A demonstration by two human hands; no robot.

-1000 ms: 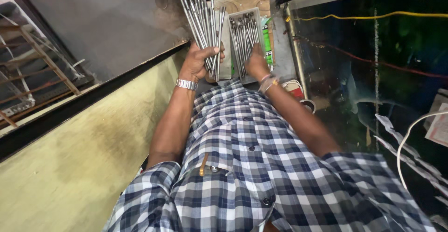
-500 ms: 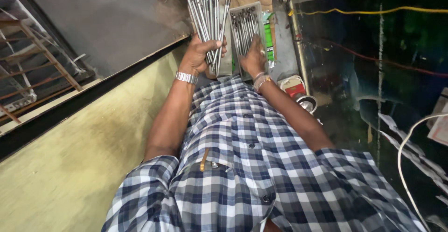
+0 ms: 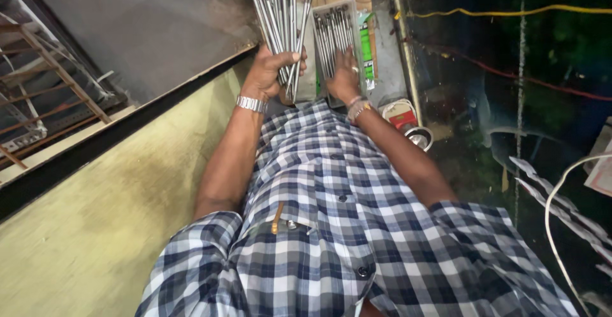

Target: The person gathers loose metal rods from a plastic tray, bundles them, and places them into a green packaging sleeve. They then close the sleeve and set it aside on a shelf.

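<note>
- Two bare hands work at the far end of the view, past a blue-and-white checked shirt (image 3: 331, 228) whose chest pocket carries a pencil-like stick (image 3: 277, 217).
- The left hand (image 3: 271, 72) has its fingers wrapped tight around a bundle of thin metal rods (image 3: 277, 17); the rods fan out upward and away from the fist, and their lower ends poke out just below it.
- A metal wristwatch (image 3: 251, 104) sits on the left wrist.
- The right hand (image 3: 344, 78) lies over the near end of a shallow grey tray (image 3: 352, 11), fingers spread flat and touching more metal rods (image 3: 331, 36) that lie side by side in it; whether it grips any of them cannot be told.
- A bracelet (image 3: 358, 108) circles the right wrist.
- The tray rests on a cluttered surface (image 3: 386, 56), just beside a green packet (image 3: 366, 46).
- A red-and-white item (image 3: 401, 116) and a small round metal cup (image 3: 419, 138) lie nearer, beside the right forearm.
- A yellowish wall (image 3: 108, 228) runs along the left side, with a dark panel (image 3: 146, 30) above it.
</note>
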